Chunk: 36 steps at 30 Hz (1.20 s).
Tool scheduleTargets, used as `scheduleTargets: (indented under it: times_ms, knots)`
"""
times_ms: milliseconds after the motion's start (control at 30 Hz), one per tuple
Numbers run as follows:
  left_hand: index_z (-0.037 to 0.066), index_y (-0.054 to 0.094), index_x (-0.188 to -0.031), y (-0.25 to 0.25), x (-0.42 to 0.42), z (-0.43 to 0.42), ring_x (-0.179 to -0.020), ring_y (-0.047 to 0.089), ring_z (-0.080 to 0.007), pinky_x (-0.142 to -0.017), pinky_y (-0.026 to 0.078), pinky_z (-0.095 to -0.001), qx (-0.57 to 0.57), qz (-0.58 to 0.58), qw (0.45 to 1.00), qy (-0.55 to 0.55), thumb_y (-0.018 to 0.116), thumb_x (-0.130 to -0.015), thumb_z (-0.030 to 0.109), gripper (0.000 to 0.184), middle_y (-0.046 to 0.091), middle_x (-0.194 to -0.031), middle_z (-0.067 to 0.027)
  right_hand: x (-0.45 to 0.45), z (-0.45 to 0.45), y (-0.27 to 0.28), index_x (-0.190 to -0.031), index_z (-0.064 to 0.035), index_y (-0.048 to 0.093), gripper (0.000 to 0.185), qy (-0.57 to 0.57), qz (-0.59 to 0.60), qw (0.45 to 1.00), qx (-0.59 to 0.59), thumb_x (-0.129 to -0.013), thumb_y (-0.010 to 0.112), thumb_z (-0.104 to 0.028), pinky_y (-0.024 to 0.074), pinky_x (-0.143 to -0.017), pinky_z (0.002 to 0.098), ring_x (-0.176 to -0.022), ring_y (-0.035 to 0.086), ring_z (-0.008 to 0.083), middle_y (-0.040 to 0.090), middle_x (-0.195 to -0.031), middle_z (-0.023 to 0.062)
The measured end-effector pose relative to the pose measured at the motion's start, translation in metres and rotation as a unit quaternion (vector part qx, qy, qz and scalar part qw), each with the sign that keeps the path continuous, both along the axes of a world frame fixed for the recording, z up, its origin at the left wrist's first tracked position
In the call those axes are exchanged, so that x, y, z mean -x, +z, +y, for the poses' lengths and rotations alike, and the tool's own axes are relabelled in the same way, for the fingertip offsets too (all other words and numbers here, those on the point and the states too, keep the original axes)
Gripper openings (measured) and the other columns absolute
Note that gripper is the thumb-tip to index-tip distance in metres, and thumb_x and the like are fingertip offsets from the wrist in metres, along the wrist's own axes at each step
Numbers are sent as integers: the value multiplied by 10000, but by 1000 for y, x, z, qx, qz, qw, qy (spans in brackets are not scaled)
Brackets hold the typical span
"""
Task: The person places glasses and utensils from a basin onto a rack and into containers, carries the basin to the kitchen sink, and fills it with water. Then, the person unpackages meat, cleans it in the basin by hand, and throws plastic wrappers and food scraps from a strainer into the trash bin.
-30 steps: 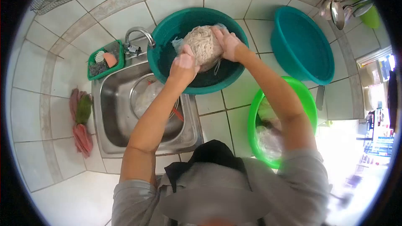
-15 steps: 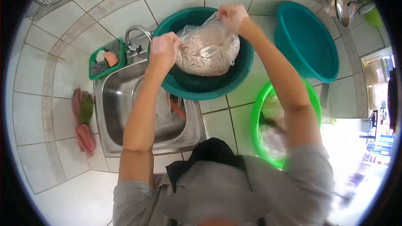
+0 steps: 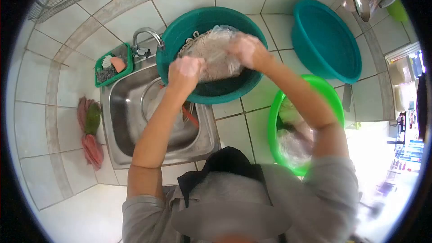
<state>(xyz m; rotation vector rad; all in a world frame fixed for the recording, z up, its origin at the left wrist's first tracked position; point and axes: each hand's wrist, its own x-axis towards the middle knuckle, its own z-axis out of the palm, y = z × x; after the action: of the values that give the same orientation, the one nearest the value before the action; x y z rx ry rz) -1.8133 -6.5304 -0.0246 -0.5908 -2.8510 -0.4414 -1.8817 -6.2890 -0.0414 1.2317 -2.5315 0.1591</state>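
Over the dark green basin [image 3: 211, 98], both hands are at a clear plastic bag [image 3: 218, 58] of pale, strand-like pieces. My left hand [image 3: 186, 71] is closed at the bag's lower left side. My right hand [image 3: 249, 51] is closed on the plastic at the upper right, somewhat blurred by motion. Some pale strands [image 3: 191, 41] show at the basin's upper left, beside the bag; whether they lie outside the plastic is unclear.
A steel sink [image 3: 121, 108] with a faucet [image 3: 148, 36] lies at the left, a green basket [image 3: 105, 81] of scrubbers behind it. Right stand a teal basin [image 3: 326, 40] and a bright green basin [image 3: 273, 130] with bagged items. Cloths [image 3: 92, 150] hang left; ladles [image 3: 361, 4] hang upper right.
Since half a second ago, both hands have come lower and the bag has tipped, with strands now showing at its upper left. A second ago the hands were pressed on the bag.
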Motion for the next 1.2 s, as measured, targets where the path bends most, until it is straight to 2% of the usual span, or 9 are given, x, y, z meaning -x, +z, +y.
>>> scheduleTargets:
  times_ms: [200, 267, 400, 633, 767, 867, 967, 1067, 1200]
  knots:
    - [86, 691, -906, 65, 9, -4, -697, 662, -314, -626, 521, -394, 3, 158, 987, 36, 621, -872, 258, 188, 679, -860, -122, -4, -30, 100, -961, -136, 668, 151, 8, 33, 987, 157, -852, 574, -180, 522, -728, 409, -852, 638, 310, 657, -928, 84]
    - [46, 644, -1060, 84, 10, -5, -734, 687, -261, -642, 525, -354, -216, 17, 973, 85, 608, -886, 235, 259, 688, -924, -126, 2, -39, 119, -949, -100, 647, 154, -2, 19, 965, 261, -874, 564, -206, 523, -693, 443, -801, 642, 341, 666, -876, 109]
    - [48, 409, -1361, 88, 7, -9, -837, 690, -248, -739, 522, -351, -145, -90, 980, 104, 700, -805, 329, 687, 661, -1096, -159, 18, -49, 120, -933, -87, 646, 158, -12, -67, 979, 193, -878, 573, -216, 529, -697, 415, -797, 650, 336, 669, -820, 135]
    - [27, 509, -1315, 89, -6, 7, -944, 666, -245, -850, 490, -339, -239, -95, 959, 120, 781, -724, 314, 712, 678, -1066, -150, -15, -69, 135, -1044, -72, 583, 231, -6, -410, 796, 445, -858, 628, -201, 522, -773, 338, -858, 654, 200, 692, -927, 88]
    - [-8, 566, -1213, 60, 4, 0, -970, 636, -186, -858, 484, -298, -500, -194, 838, 104, 724, -809, 153, 463, 665, -1056, -100, -23, -66, 127, -1061, -50, 560, 252, 35, -501, 706, 500, -865, 642, -185, 525, -834, 359, -983, 615, 217, 629, -1096, 109]
    - [-19, 516, -1152, 70, -14, -4, -1011, 606, -191, -876, 503, -331, -718, -148, 680, -7, 622, -844, -31, 326, 599, -1109, -114, -36, -62, 132, -1057, -26, 544, 263, -97, -494, 757, 418, -862, 649, -169, 533, -864, 370, -994, 619, 208, 626, -1054, 116]
    - [8, 464, -1161, 92, -47, -16, -1001, 606, -197, -868, 508, -342, -678, -95, 729, -9, 636, -824, -57, 383, 589, -1119, -125, -53, -82, 123, -1032, -16, 517, 319, -6, -607, 630, 485, -830, 690, -192, 557, -810, 385, -950, 647, 214, 630, -1037, 127]
    - [40, 435, -1129, 88, -82, -53, -969, 599, -191, -850, 507, -328, -624, -9, 781, 19, 655, -790, -61, 417, 572, -1042, -88, -79, -121, 115, -998, -13, 484, 369, 31, -544, 638, 544, -801, 720, -218, 573, -743, 382, -879, 674, 231, 645, -994, 132]
    - [59, 514, -982, 47, -128, -115, -895, 599, -197, -788, 503, -316, -361, 54, 919, 150, 655, -734, -57, 307, 553, -966, -70, -118, -189, 61, -834, -41, 523, 155, 55, -275, 845, 456, -773, 641, -121, 517, -664, 379, -710, 621, 302, 600, -796, 139]
